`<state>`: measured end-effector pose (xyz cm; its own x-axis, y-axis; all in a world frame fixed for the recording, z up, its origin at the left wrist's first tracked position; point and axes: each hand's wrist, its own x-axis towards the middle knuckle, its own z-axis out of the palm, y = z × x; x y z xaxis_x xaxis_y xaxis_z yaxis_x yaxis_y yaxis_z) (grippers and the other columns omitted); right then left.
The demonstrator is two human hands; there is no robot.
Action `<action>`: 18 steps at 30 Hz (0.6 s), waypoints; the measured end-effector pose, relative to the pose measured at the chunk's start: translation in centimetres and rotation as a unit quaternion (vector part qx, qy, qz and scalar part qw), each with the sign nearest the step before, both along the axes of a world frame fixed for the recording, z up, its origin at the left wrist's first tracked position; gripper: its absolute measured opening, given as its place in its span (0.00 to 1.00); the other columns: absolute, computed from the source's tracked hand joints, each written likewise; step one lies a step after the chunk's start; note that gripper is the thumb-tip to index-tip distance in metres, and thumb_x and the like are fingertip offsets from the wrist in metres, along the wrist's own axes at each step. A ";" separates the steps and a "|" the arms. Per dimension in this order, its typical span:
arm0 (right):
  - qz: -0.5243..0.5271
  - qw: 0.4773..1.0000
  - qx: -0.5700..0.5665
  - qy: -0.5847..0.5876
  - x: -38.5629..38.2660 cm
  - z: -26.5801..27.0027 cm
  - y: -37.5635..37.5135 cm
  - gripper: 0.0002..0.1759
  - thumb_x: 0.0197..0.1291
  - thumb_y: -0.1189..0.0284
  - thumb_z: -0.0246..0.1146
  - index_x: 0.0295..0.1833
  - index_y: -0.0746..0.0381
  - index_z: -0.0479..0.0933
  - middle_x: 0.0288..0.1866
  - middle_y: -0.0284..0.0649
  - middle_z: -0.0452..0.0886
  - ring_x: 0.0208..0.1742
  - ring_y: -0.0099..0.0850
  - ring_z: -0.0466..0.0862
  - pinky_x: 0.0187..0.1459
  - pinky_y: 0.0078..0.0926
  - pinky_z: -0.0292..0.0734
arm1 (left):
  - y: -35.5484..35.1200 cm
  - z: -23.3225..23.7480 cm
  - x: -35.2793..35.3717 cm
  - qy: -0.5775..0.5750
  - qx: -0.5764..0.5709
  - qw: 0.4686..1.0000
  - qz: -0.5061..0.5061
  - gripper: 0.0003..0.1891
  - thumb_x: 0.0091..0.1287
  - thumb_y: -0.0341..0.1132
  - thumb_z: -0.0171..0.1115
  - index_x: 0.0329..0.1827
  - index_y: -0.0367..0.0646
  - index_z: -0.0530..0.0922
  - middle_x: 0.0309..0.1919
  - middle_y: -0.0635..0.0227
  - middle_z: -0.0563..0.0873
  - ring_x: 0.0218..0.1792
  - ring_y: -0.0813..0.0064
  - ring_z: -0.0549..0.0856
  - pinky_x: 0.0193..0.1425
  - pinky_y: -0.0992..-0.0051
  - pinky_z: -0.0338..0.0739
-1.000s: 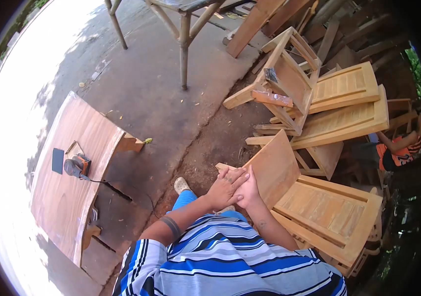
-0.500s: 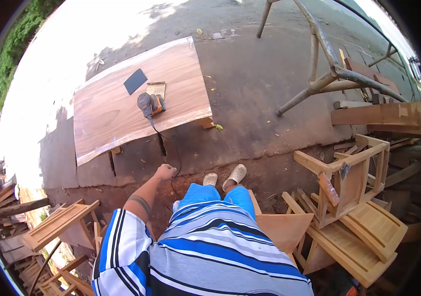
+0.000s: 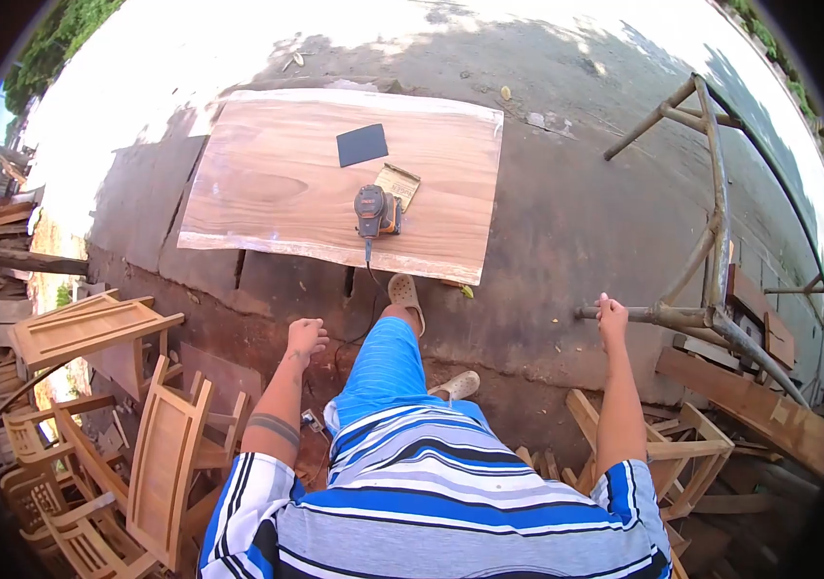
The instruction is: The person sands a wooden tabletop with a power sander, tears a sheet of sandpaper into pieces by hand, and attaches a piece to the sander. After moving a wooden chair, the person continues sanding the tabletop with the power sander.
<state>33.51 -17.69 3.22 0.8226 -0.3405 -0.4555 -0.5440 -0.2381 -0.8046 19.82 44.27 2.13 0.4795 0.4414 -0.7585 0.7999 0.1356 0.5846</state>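
My left hand (image 3: 307, 338) hangs in front of me with loosely curled fingers. It seems to hold nothing and touches nothing. Further right, my right hand (image 3: 612, 321) is raised with its fingers folded in, nothing visible in it, in front of the metal frame. Ahead lies a wide wooden slab (image 3: 267, 183) with pale, uneven edges, raised on supports. On it rests a black-and-orange electric sander (image 3: 370, 208), its cord running off the near edge. Beside the sander lie a brown piece of sandpaper (image 3: 398, 183) and a dark sheet (image 3: 362, 146), probably sandpaper.
A tubular metal frame (image 3: 719, 222) stands at right, with planks (image 3: 755, 410) below it. Wooden frames (image 3: 687, 449) lie nearby. Chairs (image 3: 36, 492) and wooden furniture parts (image 3: 166, 463) crowd the left. The cord (image 3: 370, 275) trails near my feet.
My view has turned right and come nearer the slab. My right hand has come into view. One foot has stepped forward toward the slab; the sander stays in place.
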 end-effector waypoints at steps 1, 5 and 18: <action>0.008 1.000 0.010 -0.015 2.3 0.8 1.6 0.09 0.65 0.70 0.62 0.33 0.63 0.77 0.22 0.31 0.75 0.18 0.16 0.71 0.19 0.15 0.65 | 1.0 -0.3 3.0 -0.026 -0.013 0.999 0.038 0.15 0.68 0.38 0.57 0.50 0.36 0.76 0.36 0.60 0.83 0.30 0.70 0.84 0.31 0.74 0.80; 0.042 0.999 0.026 -0.018 9.1 -0.8 9.8 0.06 0.65 0.72 0.60 0.37 0.63 0.76 0.22 0.30 0.74 0.19 0.16 0.72 0.19 0.13 0.65 | 5.0 -4.0 18.8 -0.112 -0.016 0.992 0.060 0.14 0.68 0.38 0.57 0.48 0.35 0.76 0.34 0.61 0.83 0.32 0.72 0.84 0.32 0.75 0.80; 0.049 0.913 0.030 0.405 -4.6 6.5 15.5 0.14 0.65 0.66 0.62 0.49 0.66 0.76 0.37 0.38 0.83 0.32 0.24 0.82 0.31 0.20 0.77 | 3.1 -12.7 45.4 0.040 0.308 0.947 0.081 0.22 0.51 0.41 0.76 0.43 0.37 0.78 0.46 0.49 0.82 0.49 0.54 0.81 0.55 0.60 0.74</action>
<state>28.90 -2.23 9.70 0.2335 -0.2382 -0.9427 -0.9446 -0.2855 -0.1619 65.26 47.37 -10.55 0.3196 0.8745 -0.3648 0.8431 -0.0868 0.5307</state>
